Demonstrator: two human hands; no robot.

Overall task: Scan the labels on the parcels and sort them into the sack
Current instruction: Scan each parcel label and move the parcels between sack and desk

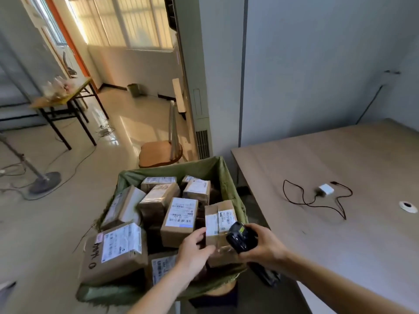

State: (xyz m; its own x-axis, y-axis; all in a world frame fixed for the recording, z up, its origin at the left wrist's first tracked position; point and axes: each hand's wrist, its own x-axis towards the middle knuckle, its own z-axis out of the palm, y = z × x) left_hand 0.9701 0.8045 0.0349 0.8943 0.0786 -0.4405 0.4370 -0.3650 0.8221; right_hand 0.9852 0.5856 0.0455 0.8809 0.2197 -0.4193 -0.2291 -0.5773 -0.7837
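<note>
A green sack (pixel 205 167) stands open in front of me, filled with several brown cardboard parcels bearing white labels. My left hand (pixel 195 250) grips the near right parcel (pixel 218 215) at its left edge, thumb on top. My right hand (pixel 264 244) holds a black handheld scanner (pixel 240 237) just above that parcel's right side, pointed down at its label. A larger parcel (pixel 114 251) with handwriting lies at the sack's near left corner.
A wooden table (pixel 340 168) stands to the right of the sack, with a white charger and black cable (pixel 325 190) and a small round white object (pixel 408 206) on it. A chair (pixel 162 150) stands behind the sack. A fan stand (pixel 44 181) and cables lie on the floor at left.
</note>
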